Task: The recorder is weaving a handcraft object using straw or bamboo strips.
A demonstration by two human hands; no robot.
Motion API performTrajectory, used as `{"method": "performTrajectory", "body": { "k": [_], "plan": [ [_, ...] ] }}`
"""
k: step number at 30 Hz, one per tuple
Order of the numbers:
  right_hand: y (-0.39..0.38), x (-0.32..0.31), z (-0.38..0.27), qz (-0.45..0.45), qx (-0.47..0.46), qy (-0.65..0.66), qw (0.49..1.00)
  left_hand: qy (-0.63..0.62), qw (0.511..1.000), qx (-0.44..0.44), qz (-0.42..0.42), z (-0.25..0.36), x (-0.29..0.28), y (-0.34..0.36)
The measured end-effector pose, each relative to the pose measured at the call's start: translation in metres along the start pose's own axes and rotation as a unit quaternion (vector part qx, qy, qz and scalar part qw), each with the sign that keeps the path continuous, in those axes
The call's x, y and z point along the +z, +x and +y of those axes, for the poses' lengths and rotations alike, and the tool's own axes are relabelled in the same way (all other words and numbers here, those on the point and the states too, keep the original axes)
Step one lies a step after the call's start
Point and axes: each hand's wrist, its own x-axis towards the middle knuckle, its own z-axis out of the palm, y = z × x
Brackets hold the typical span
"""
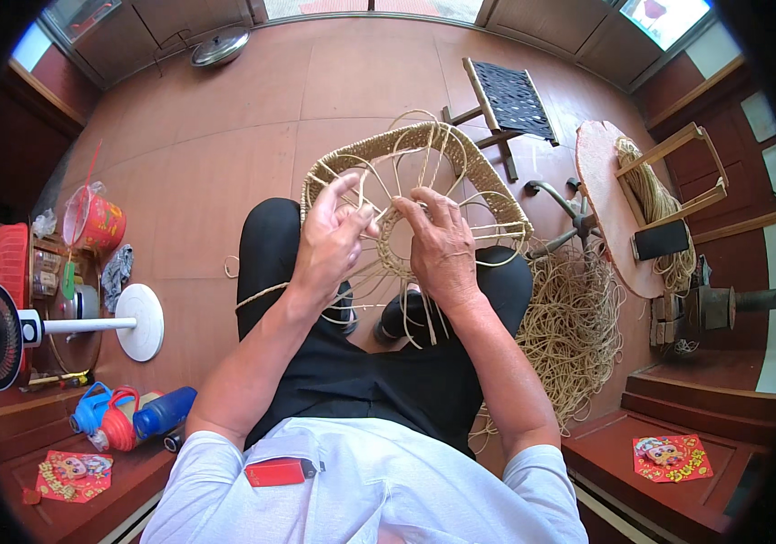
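Observation:
Across my knees rests a half-woven piece (374, 146) of tan straw cord, with a braided band along its far edge and loose strands arching over its open middle. A small woven ring (394, 258) sits at its centre, between my hands. My left hand (326, 243) is closed, thumb and forefinger pinching a strand of cord beside the ring; one cord trails from it over my left thigh. My right hand (440, 247) has its fingers bent down onto the ring's right side, gripping it. Its fingertips are partly hidden among the strands.
A large tangle of cord (574, 335) lies right of my knee. Beyond it stand a round table (601, 195) with a phone (660, 241) and a wooden frame, and a woven stool (513, 102). At left are a fan (79, 328), a red bucket (97, 220) and bottles (165, 412).

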Motion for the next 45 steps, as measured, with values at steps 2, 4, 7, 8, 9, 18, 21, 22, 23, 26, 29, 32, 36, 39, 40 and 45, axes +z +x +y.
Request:
{"method": "performTrajectory", "body": {
  "k": [2, 4, 7, 8, 9, 18, 21, 22, 23, 26, 29, 32, 36, 39, 40, 45],
  "plan": [
    [0.001, -0.001, -0.001, 0.005, 0.0, 0.004, 1.0, -0.035, 0.998, -0.049, -0.006, -0.002, -0.015, -0.018],
    [0.002, -0.002, -0.002, 0.014, 0.007, 0.016, 1.0, -0.032, 0.997, -0.072, 0.002, 0.001, -0.024, -0.036],
    [0.008, -0.007, -0.01, 0.016, 0.029, 0.06, 0.998, -0.049, 0.991, -0.119, 0.025, 0.006, -0.038, -0.058],
    [0.008, -0.006, -0.011, 0.017, 0.03, 0.061, 0.998, -0.047, 0.991, -0.12, 0.025, 0.009, -0.043, -0.063],
    [0.01, -0.004, -0.013, 0.022, 0.039, 0.062, 0.997, -0.063, 0.991, -0.112, 0.028, 0.013, -0.048, -0.068],
    [0.023, 0.004, -0.027, 0.027, 0.118, 0.062, 0.991, -0.094, 0.991, -0.034, 0.087, 0.026, -0.073, -0.063],
    [0.026, 0.005, -0.028, 0.02, 0.127, 0.066, 0.99, -0.103, 0.991, -0.007, 0.086, 0.032, -0.081, -0.039],
    [0.026, 0.005, -0.027, 0.018, 0.129, 0.065, 0.989, -0.104, 0.991, 0.013, 0.086, 0.033, -0.082, -0.028],
    [0.027, 0.006, -0.027, 0.018, 0.128, 0.066, 0.989, -0.103, 0.991, 0.014, 0.087, 0.036, -0.081, -0.018],
    [0.026, 0.01, -0.023, 0.016, 0.133, 0.061, 0.989, -0.103, 0.991, 0.022, 0.086, 0.042, -0.071, 0.013],
    [0.026, 0.012, -0.022, 0.028, 0.139, 0.059, 0.988, -0.037, 0.995, 0.083, 0.031, 0.041, -0.068, 0.036],
    [0.027, 0.014, -0.02, 0.028, 0.141, 0.064, 0.988, 0.053, 0.994, 0.093, 0.019, 0.048, -0.06, 0.048],
    [0.026, 0.015, -0.021, 0.032, 0.14, 0.068, 0.987, 0.214, 0.959, 0.184, 0.036, 0.048, -0.043, 0.046],
    [0.025, 0.016, -0.02, 0.042, 0.137, 0.065, 0.987, 0.305, 0.894, 0.315, 0.091, 0.051, -0.041, 0.034],
    [0.024, 0.016, -0.019, 0.044, 0.136, 0.063, 0.988, 0.402, 0.873, 0.269, 0.063, 0.055, -0.044, 0.021],
    [0.026, 0.016, -0.022, 0.045, 0.136, 0.065, 0.988, 0.576, 0.745, 0.337, 0.006, 0.023, -0.045, 0.009]
  ]
}}
